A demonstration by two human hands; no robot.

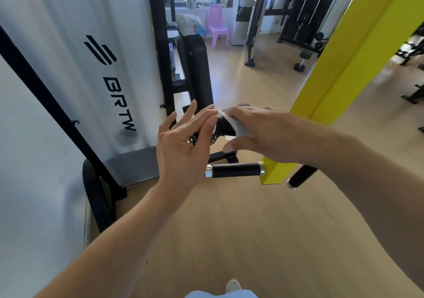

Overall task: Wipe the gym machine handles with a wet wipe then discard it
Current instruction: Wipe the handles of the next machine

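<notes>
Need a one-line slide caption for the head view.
Both hands, left and right, hold a white wipe above a black handle on the yellow arm.

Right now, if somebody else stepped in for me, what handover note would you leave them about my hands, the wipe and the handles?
Right hand: holds the wet wipe, draped over the upper black handle.
Left hand: fingers mostly straight, thumb and fingertips at the wipe's left edge.
Lower handles: left handle and right handle stick out from the base of the yellow arm, neither touched.
Done: cannot tell which handles are already wiped.
Left: finish the handles, then discard the wipe; no bin in view.
</notes>
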